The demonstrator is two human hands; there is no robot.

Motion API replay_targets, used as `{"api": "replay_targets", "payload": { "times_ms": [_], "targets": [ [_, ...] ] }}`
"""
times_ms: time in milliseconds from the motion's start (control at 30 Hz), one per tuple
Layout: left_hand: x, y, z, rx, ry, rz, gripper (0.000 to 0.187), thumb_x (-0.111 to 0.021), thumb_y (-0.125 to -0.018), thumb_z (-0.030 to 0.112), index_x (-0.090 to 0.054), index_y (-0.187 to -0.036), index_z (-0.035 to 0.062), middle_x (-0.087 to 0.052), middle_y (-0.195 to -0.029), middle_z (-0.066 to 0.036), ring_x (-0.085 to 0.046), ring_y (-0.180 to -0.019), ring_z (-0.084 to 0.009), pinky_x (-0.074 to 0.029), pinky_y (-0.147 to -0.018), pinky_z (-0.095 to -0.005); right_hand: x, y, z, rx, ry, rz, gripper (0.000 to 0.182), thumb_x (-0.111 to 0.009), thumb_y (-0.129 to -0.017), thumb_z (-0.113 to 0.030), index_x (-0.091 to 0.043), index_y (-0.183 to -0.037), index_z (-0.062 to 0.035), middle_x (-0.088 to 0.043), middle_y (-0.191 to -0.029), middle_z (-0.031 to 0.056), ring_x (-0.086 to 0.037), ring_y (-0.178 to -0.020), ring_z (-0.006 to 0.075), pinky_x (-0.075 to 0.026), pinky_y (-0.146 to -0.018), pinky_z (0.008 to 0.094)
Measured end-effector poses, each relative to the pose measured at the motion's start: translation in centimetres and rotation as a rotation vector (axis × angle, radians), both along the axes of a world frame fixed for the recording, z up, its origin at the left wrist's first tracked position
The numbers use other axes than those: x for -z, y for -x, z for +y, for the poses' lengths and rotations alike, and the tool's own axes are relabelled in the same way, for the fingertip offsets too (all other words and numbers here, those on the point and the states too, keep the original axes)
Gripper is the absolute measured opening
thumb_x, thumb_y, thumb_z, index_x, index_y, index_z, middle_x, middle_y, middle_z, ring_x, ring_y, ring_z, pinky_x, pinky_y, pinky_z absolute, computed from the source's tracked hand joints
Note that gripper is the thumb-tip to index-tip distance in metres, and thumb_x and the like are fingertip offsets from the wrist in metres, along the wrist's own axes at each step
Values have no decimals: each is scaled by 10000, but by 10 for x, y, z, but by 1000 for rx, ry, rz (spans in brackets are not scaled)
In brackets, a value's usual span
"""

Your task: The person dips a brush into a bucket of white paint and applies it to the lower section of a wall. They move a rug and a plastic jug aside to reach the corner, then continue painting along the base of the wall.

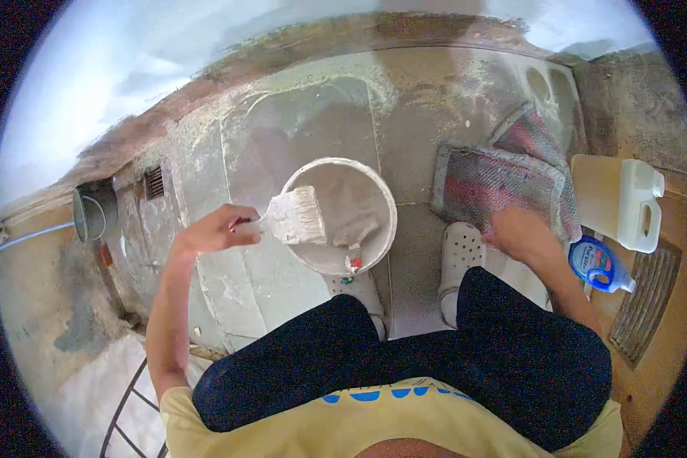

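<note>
While the person's dark-trousered knees fill the near part of the view, the left hand [210, 231] is closed around the handle of a wide paintbrush [294, 217], fingers wrapped firmly about it. The brush's pale, paint-coated bristles hang over the left rim of a white bucket [382, 191], which stands on the floor just beyond the left knee; whether the bristles touch the rim cannot be told. Inside the bucket lie a thin layer of whitish paint and a crumpled scrap near a red-marked label.

To the right, the right hand [517, 233] rests on the near edge of a paint tray [496, 179] with a reddish mesh face; it is blurred, so whether its fingers grip the tray cannot be told. A white clog [459, 252] shows beside that hand. Further right stand a blue bottle [599, 265] and a pale jerrycan [622, 200].

On the far left sits a small metal pail [91, 214] by the wall.
</note>
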State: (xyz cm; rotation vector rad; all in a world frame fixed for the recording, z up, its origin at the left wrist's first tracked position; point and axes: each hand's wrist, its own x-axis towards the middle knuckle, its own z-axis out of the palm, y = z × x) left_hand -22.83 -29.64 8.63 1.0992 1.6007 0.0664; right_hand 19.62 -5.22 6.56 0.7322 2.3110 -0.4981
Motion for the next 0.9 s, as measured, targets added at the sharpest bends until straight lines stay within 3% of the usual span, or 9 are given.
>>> {"api": "replay_targets", "payload": {
  "times_ms": [200, 267, 300, 367, 400, 467, 567, 767, 900],
  "targets": [
    [28, -16, -15, -109, -172, 109, 253, -709, -776, 190, -626, -893, -18, -592, -722, -69, -497, -691, -102, -425, -633, -297, 37, -15, -11, -129, 114, -31, 306, -676, -748, -280, -652, -814, 18, -643, -833, 222, -634, -804, 369, -505, -705, 460],
    [58, -2, -27, -119, -65, 12, 348, -749, -734, 200, -648, -1003, 4, -668, -912, -106, -598, -849, -146, -473, -745, -321, 47, -17, -13, -151, 98, -23, 297, -687, -737, -265, -654, -816, 19, -648, -824, 219, -639, -799, 363, -509, -699, 459],
    [54, -9, -23, -122, -69, 16, 348, -749, -734, 200, -648, -1003, 4, -668, -912, -106, -598, -849, -146, -473, -745, -321, 56, -20, -14, -158, 113, -48, 296, -692, -732, -263, -657, -821, 18, -648, -822, 217, -640, -804, 359, -509, -702, 457],
    [43, -28, -14, -171, -260, 81, 177, -683, -700, 74, -617, -827, -31, -629, -743, -129, -577, -675, -183, -443, -639, -333, 61, -21, -12, -176, 124, -63, 296, -697, -726, -260, -659, -826, 16, -649, -819, 216, -641, -808, 355, -509, -704, 456],
    [50, -27, -16, -181, -262, 91, 177, -683, -700, 74, -617, -827, -31, -629, -743, -129, -577, -675, -183, -443, -639, -333, 61, -20, -11, -170, 121, -37, 296, -700, -719, -260, -662, -821, 15, -649, -814, 218, -640, -810, 358, -510, -706, 454],
    [70, -23, -23, -87, -434, 309, 157, -639, -648, 25, -575, -779, -32, -606, -756, -167, -599, -724, -324, -455, -646, -375, 63, -18, -9, -187, 115, 3, 296, -703, -712, -259, -665, -816, 15, -648, -809, 221, -638, -812, 362, -510, -707, 451],
    [64, -37, -22, -193, -548, 426, 181, -597, -584, 0, -526, -748, -24, -554, -741, -179, -545, -752, -410, -445, -635, -423, 64, -13, -6, -162, 74, 49, 284, -694, -714, -254, -666, -791, 18, -647, -809, 224, -638, -816, 365, -512, -704, 447],
    [92, -37, -36, -141, -775, 452, 194, -566, -539, 18, -474, -708, -2, -485, -687, -173, -486, -660, -400, -402, -579, -450, 61, -19, 0, -88, 20, 37, 300, -694, -715, -270, -667, -790, 19, -645, -804, 226, -639, -808, 365, -510, -709, 457],
    [103, -26, -49, -164, -762, 452, 132, -548, -570, 28, -477, -681, 14, -439, -625, -170, -440, -598, -395, -398, -543, -426, 54, -15, -4, -149, 44, 119, 253, -691, -704, -247, -682, -815, -19, -653, -827, 203, -645, -798, 364, -519, -695, 456]
  ]
}}
